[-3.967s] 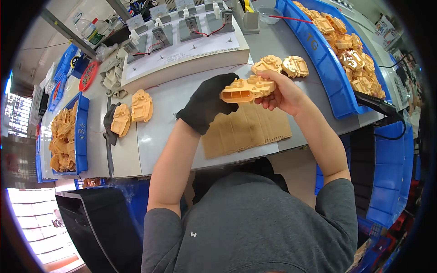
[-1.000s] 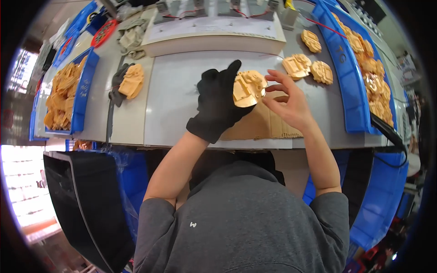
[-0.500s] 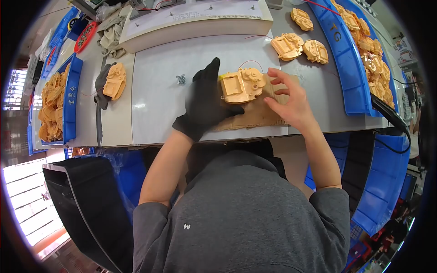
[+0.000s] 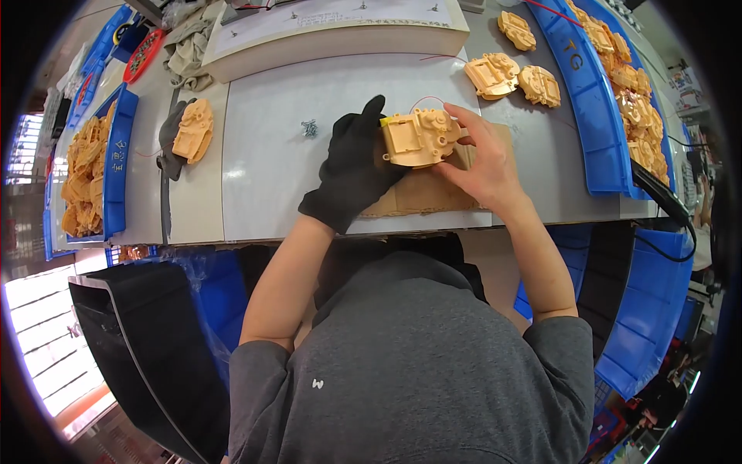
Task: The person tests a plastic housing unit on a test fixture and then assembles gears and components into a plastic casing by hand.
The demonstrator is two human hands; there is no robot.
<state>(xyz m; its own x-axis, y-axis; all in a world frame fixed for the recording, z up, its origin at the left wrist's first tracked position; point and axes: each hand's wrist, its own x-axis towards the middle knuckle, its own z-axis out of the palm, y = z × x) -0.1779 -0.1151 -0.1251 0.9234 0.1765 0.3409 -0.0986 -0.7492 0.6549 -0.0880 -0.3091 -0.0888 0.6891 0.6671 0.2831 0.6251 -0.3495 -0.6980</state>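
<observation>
A cream-orange plastic housing [image 4: 417, 139] with a square recess, round bosses and a thin red wire is held between my two hands, over a piece of brown cardboard [image 4: 433, 193]. My left hand [image 4: 354, 166], in a black glove, grips its left side; one gloved finger points up and the others are partly hidden beneath the part. At the right edge, my bare right hand [image 4: 487, 158] pinches the housing between the thumb below and the fingers above. Left of the glove, a small pile of screws [image 4: 309, 128] lies on the white work surface [image 4: 263, 170].
Several similar housings [image 4: 492, 76] lie at the back right, beside a blue bin [image 4: 591, 116] full of them. Another blue bin [image 4: 117, 166] stands at left, near a housing [image 4: 193, 130] on a dark glove [image 4: 171, 139]. A white fixture block [image 4: 340, 42] spans the back.
My right hand has closed in from the right and now grips the housing's edge. The housing appears slightly raised and tilted, with my left hand still on it.
</observation>
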